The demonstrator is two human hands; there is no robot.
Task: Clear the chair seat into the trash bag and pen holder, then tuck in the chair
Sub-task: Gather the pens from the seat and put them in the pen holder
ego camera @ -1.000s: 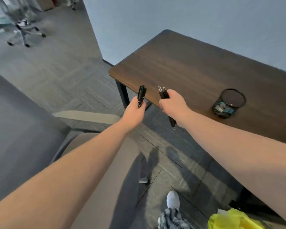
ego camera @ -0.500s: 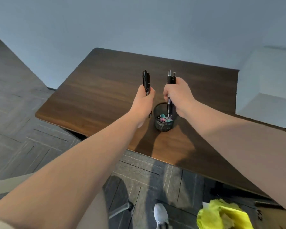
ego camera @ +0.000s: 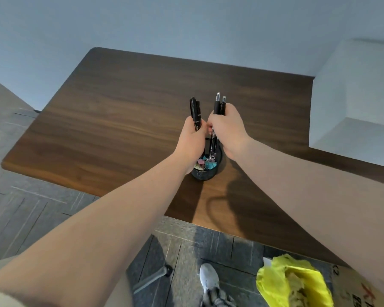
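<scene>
A black mesh pen holder (ego camera: 205,172) with coloured binder clips inside stands near the front edge of the brown wooden desk (ego camera: 120,120). My left hand (ego camera: 192,138) is closed around two black markers (ego camera: 195,111), held upright just above the holder's left rim. My right hand (ego camera: 227,129) grips two black pens (ego camera: 219,105), and their lower ends reach down into the holder. Both hands nearly touch each other. The yellow trash bag (ego camera: 293,282) sits on the floor at the lower right. A chair leg (ego camera: 151,279) shows at the bottom.
A pale block-shaped surface (ego camera: 353,103) stands at the desk's right end against the wall. A cardboard box (ego camera: 359,293) is beside the trash bag. My white shoe (ego camera: 208,278) is on the grey tiled floor in front of the desk.
My view turned from the chair to the desk. Both hands carried the pens and markers over the pen holder, and the right hand's pens have dipped lower into it.
</scene>
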